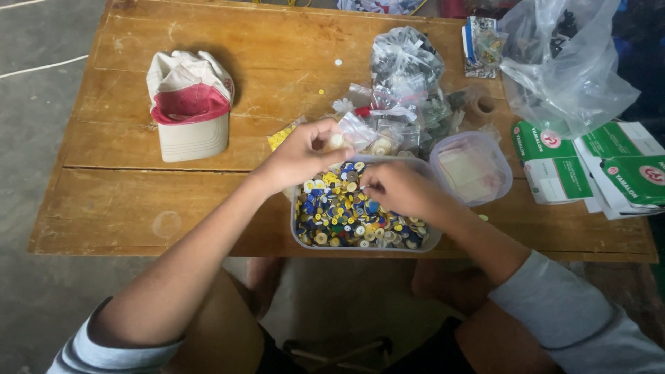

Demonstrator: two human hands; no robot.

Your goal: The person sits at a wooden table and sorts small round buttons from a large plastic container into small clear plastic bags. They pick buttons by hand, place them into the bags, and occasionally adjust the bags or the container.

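Buttons (346,215) mostly unsorted in the tub (296,228) — left hand (305,152) pinches a small bag (357,131), right hand (398,188) picks one — several bags (402,76) filled.

Both arms are bare from the elbow down, with pale grey sleeves pushed up. The left sleeve shows darker stripes. Dark shorts cover the thighs, knees bare

One cap (189,104), two clear tubs (366,242) (472,168), two green-and-white boxes (552,161) (634,173), countless buttons (346,215).
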